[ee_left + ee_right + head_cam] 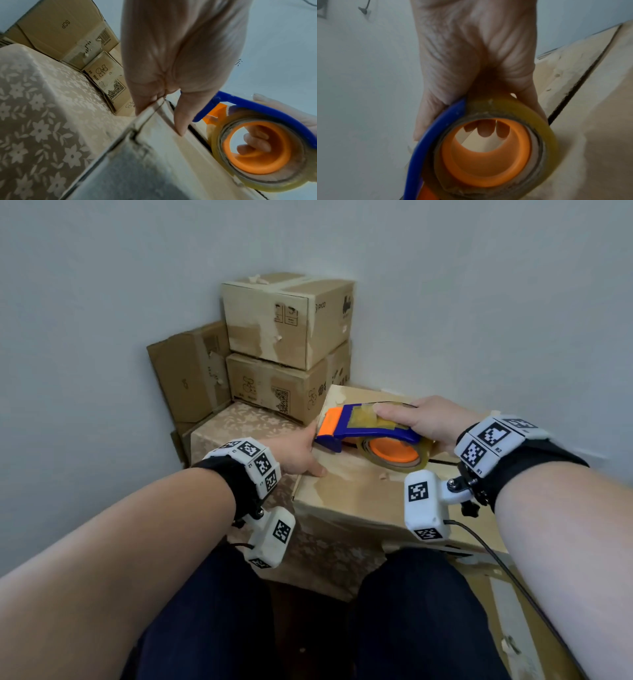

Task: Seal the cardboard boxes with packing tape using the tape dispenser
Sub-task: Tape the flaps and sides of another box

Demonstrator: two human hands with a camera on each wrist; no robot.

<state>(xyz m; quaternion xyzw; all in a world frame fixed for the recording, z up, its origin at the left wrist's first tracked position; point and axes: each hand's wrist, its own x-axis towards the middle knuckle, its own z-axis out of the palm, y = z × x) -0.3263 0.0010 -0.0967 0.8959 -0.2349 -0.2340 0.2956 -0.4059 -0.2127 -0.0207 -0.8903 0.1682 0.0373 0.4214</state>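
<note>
My left hand lies spread on the near-left corner of the cardboard box, fingers straight, steadying it. To its right, my right hand grips the tape dispenser, its front at the box's left edge. The flap seam shows untaped, so sealing seems barely begun.
</note>
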